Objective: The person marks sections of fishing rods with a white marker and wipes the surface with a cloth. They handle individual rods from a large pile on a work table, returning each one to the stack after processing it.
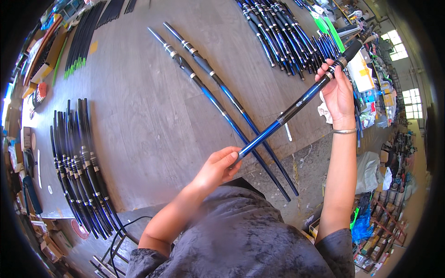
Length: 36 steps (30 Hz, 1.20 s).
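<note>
A blue and black fishing rod (296,105) slants across in front of me, held up in both hands. My left hand (218,166) is closed round its lower blue end. Near the reel seat, my right hand (337,90) grips it with fingers and thumb; a silver bangle circles that wrist. Beneath it, two similar rods lie side by side on the grey table (139,153), one a left rod (208,95) and one a right rod (227,90). Their lower ends reach past the table's near edge, and the held rod crosses over them.
A bundle of dark rods (81,171) lies at the table's left edge. Many blue rods (282,34) are piled at the far right. Thin black rods with green tips (83,44) lie far left. Cluttered shelves and boxes (378,231) stand to the right.
</note>
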{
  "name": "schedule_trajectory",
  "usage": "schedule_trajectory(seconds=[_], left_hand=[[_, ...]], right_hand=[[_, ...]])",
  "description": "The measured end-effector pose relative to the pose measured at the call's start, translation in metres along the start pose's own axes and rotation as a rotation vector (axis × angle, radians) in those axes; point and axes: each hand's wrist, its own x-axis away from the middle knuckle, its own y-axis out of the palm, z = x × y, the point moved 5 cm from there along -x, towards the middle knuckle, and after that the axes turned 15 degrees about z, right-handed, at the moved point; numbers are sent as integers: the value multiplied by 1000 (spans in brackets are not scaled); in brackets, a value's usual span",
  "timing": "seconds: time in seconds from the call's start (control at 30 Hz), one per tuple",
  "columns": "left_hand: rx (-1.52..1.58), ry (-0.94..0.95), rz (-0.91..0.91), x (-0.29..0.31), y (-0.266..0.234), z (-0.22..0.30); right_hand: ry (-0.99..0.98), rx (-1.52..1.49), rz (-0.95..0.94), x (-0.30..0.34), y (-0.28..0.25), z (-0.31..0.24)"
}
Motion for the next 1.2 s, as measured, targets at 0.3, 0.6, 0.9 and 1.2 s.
schedule_trajectory(seconds=[0.3,0.6,0.9,1.2], left_hand=[[136,-76,-97,5,-1,1],[145,-65,-66,4,-2,4],[-100,98,-77,-2,-3,1],[-186,19,-158,0,15,-3]], right_hand=[[14,7,28,-8,2,10],[80,-42,50,21,15,41],[245,-217,119,67,27,107],[183,-85,132,56,3,100]])
